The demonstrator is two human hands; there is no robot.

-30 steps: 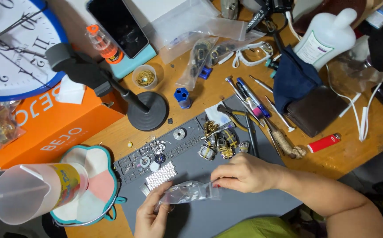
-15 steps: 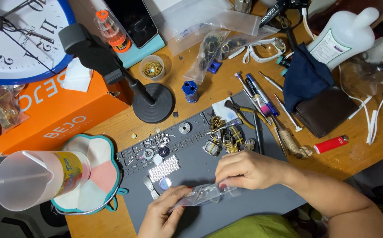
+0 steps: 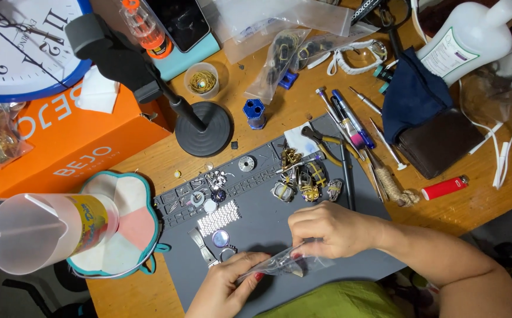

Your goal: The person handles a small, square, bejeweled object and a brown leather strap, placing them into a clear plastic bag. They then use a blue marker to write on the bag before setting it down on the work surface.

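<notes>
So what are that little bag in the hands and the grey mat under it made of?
The small bag, pinched by both hands, looks like thin clear plastic: see-through, crinkled, glossy. The grey mat seems matte rubber or silicone, with moulded compartments, though the look alone leaves that open.

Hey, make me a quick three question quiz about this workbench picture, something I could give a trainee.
1. What do the left hand and the right hand hold between them?
2. True or false: the red lighter lies on the grey work mat.
3. Which stands nearest the black round stand base: A the white bottle, B the blue hexagonal holder, C the dark wallet?

Key
1. A small clear plastic bag.
2. False; it lies on the wooden table.
3. B.
</notes>
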